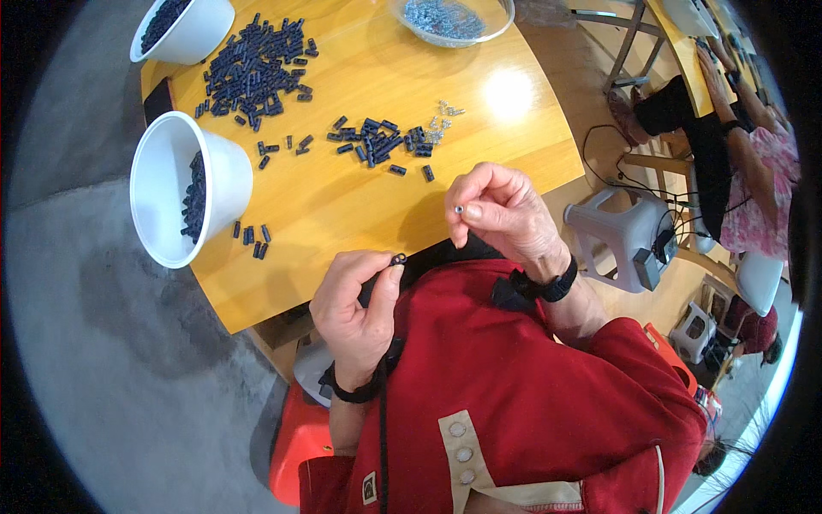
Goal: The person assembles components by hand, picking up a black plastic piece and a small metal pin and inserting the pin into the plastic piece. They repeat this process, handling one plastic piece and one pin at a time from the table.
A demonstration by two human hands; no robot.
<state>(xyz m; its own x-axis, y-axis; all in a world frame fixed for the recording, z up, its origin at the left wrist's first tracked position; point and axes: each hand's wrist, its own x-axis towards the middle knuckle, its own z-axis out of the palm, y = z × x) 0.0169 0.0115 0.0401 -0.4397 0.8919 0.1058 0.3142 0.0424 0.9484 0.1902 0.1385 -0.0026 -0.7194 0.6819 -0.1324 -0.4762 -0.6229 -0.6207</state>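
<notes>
My left hand (pixel 353 301) pinches a small black plastic piece (pixel 398 259) between thumb and finger, just off the table's near edge. A small round opening shows in its end. To the right and a little farther off, my right hand (pixel 507 210) holds a tiny silvery metal piece (pixel 459 209) between thumb and forefinger. The two pieces are apart. Beyond my hands lies a small group of black plastic pieces (pixel 374 141), with a scatter of tiny silvery metal parts (pixel 441 122) beside it.
A large heap of black pieces (pixel 257 73) covers the table's (pixel 479 128) far left. White tubs (pixel 227 163) with black pieces stand along the left edge. A clear bowl (pixel 503 24) of small metal parts sits at the back. A grey stool (pixel 612 227) and another person (pixel 753 171) are to the right.
</notes>
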